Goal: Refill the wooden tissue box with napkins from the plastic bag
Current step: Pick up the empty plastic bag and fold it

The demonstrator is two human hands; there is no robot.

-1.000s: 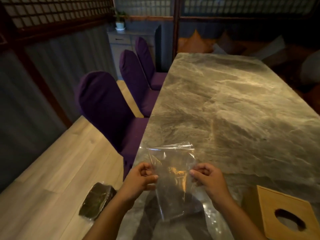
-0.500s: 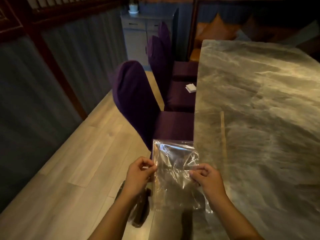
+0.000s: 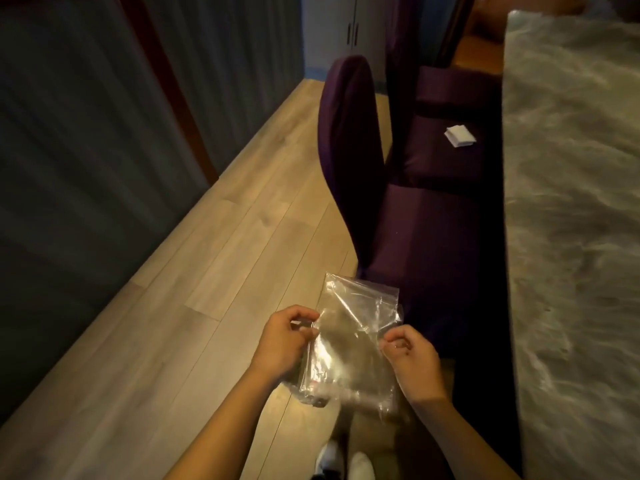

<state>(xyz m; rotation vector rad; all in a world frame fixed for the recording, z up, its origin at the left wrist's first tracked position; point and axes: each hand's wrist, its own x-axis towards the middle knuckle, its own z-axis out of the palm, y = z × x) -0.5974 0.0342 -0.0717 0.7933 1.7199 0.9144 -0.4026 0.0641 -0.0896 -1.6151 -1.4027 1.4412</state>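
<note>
Left hand [image 3: 282, 341] pinches the left edge of the bag [image 3: 353, 344], fingers curled. Right hand [image 3: 412, 358] pinches the bag's right edge, fingers curled too. Bag is clear plastic, stretched between both hands, held in the air over the floor [image 3: 194, 306]; its top sticks up past the fingertips and looks empty. A dark thing shows under the bag's lower left corner, just below the left hand; can't tell what. Purple chair [image 3: 349, 161] ahead of the hands. White napkins [image 3: 460, 135] lie on a farther chair seat, well apart from the right hand. Counter [image 3: 571, 202] off to the right of the right hand. Shoes [image 3: 343, 462] below the hands.
</note>
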